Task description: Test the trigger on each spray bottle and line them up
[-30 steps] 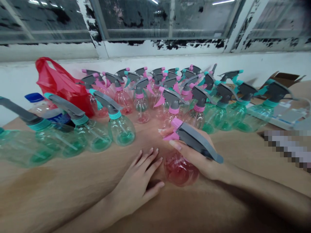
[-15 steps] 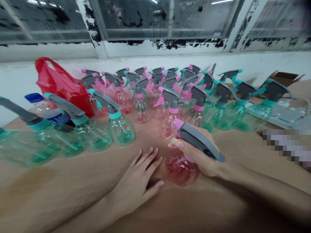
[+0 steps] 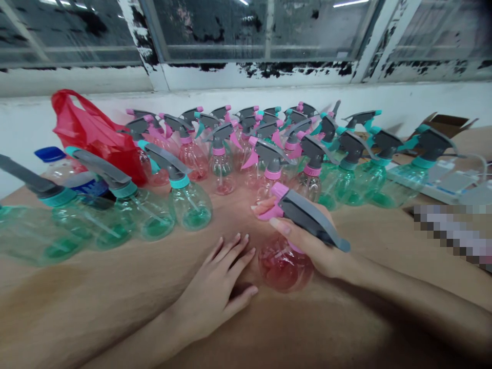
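Observation:
My right hand is wrapped round the neck and sprayer head of a pink spray bottle. Its grey top and pink nozzle point to the far left, and the pink trigger shows by my fingers. The round see-through body rests on the table. Just left of the bottle, my left hand lies flat on the tabletop, fingers spread and holding nothing. Beyond my right hand stands another pink spray bottle, partly hidden by the held one.
Several pink and green spray bottles crowd the back. A row of green ones stands at left, near a red plastic bag and a blue-capped bottle. An open cardboard box and a white power strip are at right.
The fingers of my right hand have shifted at the pink trigger, which now shows more plainly. The bottle appears slightly farther left, as does the whole view. My left hand stays flat.

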The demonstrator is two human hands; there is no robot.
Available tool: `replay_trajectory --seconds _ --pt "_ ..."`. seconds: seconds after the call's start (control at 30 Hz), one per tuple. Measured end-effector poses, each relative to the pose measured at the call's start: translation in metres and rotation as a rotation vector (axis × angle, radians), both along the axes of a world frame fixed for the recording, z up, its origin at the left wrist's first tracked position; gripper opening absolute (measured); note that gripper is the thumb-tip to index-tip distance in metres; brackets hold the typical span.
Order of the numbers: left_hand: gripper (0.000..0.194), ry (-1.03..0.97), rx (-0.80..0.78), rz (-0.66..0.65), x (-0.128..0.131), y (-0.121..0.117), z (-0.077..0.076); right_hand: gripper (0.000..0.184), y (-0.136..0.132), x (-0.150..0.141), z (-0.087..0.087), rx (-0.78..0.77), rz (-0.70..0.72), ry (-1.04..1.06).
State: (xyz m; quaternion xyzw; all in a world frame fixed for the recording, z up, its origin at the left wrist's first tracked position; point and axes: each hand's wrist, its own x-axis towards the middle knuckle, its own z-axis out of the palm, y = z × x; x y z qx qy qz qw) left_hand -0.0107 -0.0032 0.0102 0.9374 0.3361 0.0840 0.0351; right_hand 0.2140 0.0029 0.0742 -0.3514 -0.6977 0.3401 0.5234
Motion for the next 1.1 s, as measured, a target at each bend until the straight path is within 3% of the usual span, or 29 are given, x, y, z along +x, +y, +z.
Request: replay_trajectory --seconds 1.1 --pt "0.055 0.005 0.013 0.000 0.0005 -0.0009 -0.0014 0.017 -0.0006 0.0000 0.0013 -0.023 0.020 -0.008"
